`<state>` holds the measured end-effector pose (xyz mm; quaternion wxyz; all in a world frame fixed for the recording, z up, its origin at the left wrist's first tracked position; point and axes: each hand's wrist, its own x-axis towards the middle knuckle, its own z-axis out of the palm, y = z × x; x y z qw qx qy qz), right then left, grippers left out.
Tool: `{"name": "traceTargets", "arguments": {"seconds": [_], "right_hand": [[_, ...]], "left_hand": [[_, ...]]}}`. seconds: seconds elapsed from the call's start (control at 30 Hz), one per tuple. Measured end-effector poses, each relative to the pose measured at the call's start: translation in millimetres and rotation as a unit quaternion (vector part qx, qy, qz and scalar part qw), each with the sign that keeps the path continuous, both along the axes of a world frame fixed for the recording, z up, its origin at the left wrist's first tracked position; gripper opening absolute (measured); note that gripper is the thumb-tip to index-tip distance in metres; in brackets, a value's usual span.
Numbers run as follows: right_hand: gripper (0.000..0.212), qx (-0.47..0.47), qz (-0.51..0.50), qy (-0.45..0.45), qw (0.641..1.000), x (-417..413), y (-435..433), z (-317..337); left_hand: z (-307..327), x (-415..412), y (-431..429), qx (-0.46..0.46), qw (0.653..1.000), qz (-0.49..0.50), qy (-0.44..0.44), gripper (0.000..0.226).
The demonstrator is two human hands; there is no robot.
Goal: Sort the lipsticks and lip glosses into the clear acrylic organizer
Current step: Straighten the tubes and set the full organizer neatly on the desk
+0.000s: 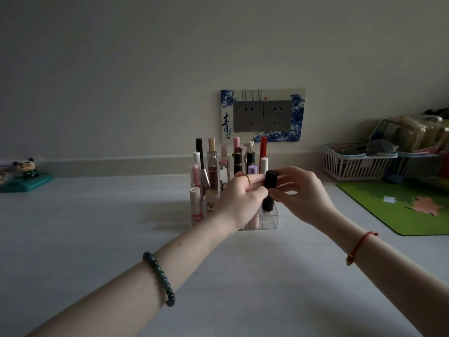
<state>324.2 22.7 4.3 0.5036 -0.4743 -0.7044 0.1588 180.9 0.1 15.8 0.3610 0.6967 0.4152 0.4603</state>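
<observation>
The clear acrylic organizer stands on the pale table in the middle of the head view, with several lipsticks and lip glosses upright in its cells, such as a red tube at the back. A black lip gloss tube stands upright over the front right cells, its lower end inside the organizer. My left hand and my right hand both pinch this black tube near its top. My left hand hides the front middle cells.
A white slatted basket with items stands at the right by the wall. A green cartoon mat lies on the table's right side. A panda figurine on a teal stand sits far left. A double wall socket is behind the organizer.
</observation>
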Motion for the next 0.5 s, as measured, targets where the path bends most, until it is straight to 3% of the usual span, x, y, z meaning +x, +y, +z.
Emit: {"name": "traceTargets", "arguments": {"seconds": [0.5], "right_hand": [[0.028, -0.036, -0.026, -0.057, 0.997, -2, 3, -21]], "left_hand": [[0, 4, 10, -0.007, 0.999, 0.014, 0.034, 0.039]]}}
